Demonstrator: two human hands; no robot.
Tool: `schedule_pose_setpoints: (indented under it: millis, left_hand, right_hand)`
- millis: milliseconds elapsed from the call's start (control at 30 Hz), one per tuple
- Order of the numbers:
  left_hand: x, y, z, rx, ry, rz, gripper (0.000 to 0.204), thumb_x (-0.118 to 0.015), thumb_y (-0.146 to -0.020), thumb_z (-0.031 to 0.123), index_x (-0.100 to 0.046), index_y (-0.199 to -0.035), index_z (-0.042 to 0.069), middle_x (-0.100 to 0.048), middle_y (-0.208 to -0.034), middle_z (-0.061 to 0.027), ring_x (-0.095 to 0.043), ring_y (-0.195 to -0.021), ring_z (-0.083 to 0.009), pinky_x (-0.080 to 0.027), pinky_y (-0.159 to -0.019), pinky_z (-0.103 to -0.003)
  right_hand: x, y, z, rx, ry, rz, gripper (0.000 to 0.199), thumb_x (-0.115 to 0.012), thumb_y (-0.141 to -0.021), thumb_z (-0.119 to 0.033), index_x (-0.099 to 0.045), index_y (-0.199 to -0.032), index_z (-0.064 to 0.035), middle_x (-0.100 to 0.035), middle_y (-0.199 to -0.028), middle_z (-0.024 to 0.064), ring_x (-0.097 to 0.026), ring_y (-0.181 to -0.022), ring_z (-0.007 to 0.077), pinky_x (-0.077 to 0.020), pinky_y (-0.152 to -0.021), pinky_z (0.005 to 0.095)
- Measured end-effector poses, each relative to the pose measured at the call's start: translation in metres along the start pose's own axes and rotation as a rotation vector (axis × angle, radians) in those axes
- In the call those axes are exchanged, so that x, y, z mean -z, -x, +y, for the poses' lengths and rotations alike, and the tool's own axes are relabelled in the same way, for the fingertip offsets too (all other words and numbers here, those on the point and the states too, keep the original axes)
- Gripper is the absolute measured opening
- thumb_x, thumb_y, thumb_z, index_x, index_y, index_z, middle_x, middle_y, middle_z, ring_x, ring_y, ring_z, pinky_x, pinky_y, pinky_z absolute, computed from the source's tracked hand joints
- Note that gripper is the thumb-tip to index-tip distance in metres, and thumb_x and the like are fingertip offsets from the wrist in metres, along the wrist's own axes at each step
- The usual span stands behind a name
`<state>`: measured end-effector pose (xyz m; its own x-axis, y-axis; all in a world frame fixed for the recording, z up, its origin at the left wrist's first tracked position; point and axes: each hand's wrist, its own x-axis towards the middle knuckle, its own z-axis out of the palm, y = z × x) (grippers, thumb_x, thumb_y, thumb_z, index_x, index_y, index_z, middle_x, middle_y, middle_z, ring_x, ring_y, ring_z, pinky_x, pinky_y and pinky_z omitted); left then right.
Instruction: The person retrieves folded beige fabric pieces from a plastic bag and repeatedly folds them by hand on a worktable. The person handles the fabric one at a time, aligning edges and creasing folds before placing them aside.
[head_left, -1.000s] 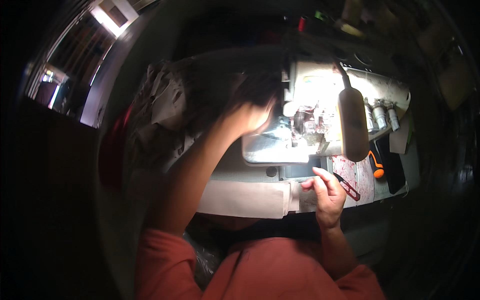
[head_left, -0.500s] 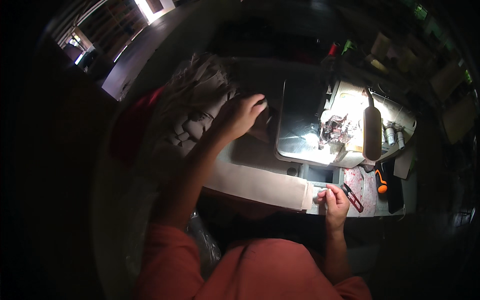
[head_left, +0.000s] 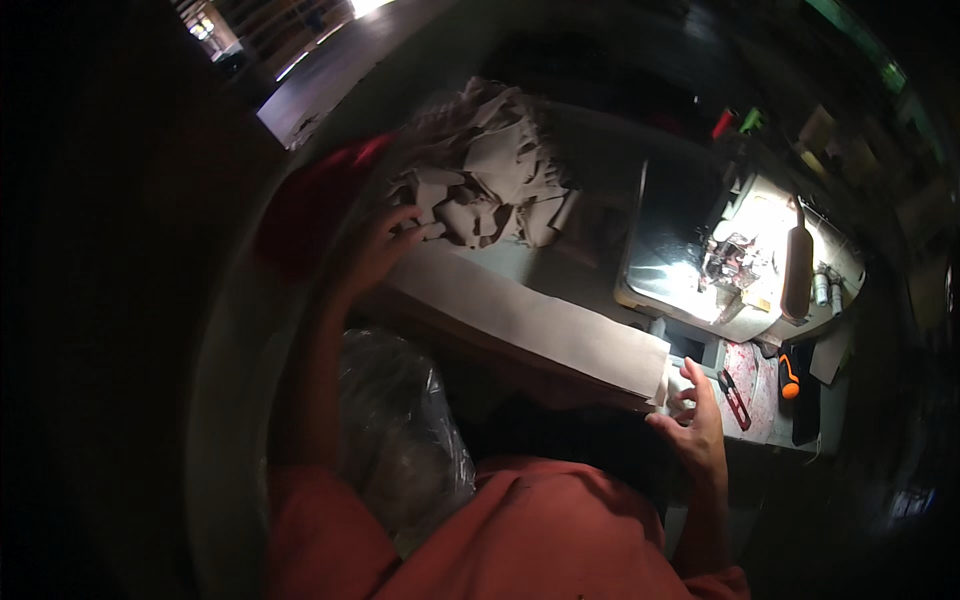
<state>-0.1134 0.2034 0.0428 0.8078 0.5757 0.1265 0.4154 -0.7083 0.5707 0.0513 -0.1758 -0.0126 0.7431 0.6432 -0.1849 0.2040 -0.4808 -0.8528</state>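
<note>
A long stack of pale strips (head_left: 530, 320), cloth-like, lies along the near edge of the table, slanting from upper left to lower right. My left hand (head_left: 378, 252) is at the stack's far left end, beside a heap of small pale cut pieces (head_left: 500, 165). Its thumb and fingers are apart, and nothing shows between them. Close to the stack's right end, my right hand (head_left: 698, 425) has its thumb and fingers curved and spread, with nothing visibly held. Whether its fingertips touch the stack's end I cannot tell.
A sewing machine (head_left: 752, 250) stands at the right under a bright lamp (head_left: 797, 272). Thread snips (head_left: 735, 402) and an orange-handled tool (head_left: 789, 380) lie near the right front edge. A clear plastic bag (head_left: 400, 400) hangs below the table at left; something red (head_left: 325, 195) is behind my left arm.
My left hand has moved left, from beyond the strips to their left end. My right hand has unfolded from closed fingers. The whole view has shifted, showing more of the stack and heap.
</note>
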Motion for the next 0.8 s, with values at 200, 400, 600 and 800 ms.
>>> schedule_pose_setpoints:
  millis: [200, 400, 600, 800]
  left_hand:
    - [0.005, -0.022, -0.055, 0.335, 0.272, -0.208, 0.061, -0.057, -0.074, 0.048, -0.047, -0.114, 0.004, -0.051, -0.109, -0.0106, -0.047, -0.101, -0.0176, -0.036, -0.084, -0.03]
    - [-0.013, 0.025, -0.078, 0.515, 0.598, -0.042, 0.077, -0.056, -0.072, 0.053, -0.032, -0.127, 0.006, -0.039, -0.123, -0.0128, -0.036, -0.113, -0.0206, -0.032, -0.09, -0.035]
    - [-0.041, 0.079, -0.004, 0.8, 0.736, 0.35, 0.058, -0.053, -0.076, 0.048, -0.042, -0.111, 0.002, -0.048, -0.105, -0.0129, -0.051, -0.093, -0.0202, -0.045, -0.071, -0.038]
    - [-0.158, 0.153, 0.081, 0.793, 1.471, -0.755, 0.064, -0.057, -0.077, 0.04, -0.031, -0.123, 0.005, -0.038, -0.121, -0.0179, -0.041, -0.112, -0.029, -0.035, -0.091, -0.039]
  right_hand:
    - [-0.022, -0.009, 0.008, 0.122, 0.052, -0.086, 0.087, -0.073, -0.057, -0.004, -0.024, -0.129, -0.0032, -0.037, -0.123, 0.0155, -0.047, -0.098, 0.024, -0.0418, -0.081, 0.0309]
    - [0.006, -0.026, 0.014, -0.2, -0.545, -0.106, 0.058, -0.051, -0.081, -0.026, -0.026, -0.13, -0.0066, -0.034, -0.125, 0.0156, -0.047, -0.094, 0.0196, -0.0435, -0.075, 0.0284]
    - [0.0, -0.057, -0.007, -0.079, -0.108, -0.264, 0.057, -0.06, -0.075, -0.031, -0.042, -0.117, 0.0029, -0.056, -0.098, 0.0157, -0.054, -0.084, 0.0192, -0.0422, -0.075, 0.0283]
    - [-0.001, -0.063, -0.025, -0.122, -0.017, -0.458, 0.057, -0.061, -0.073, -0.041, -0.051, -0.105, 0.0047, -0.059, -0.086, 0.0122, -0.056, -0.078, 0.0162, -0.0435, -0.071, 0.0271]
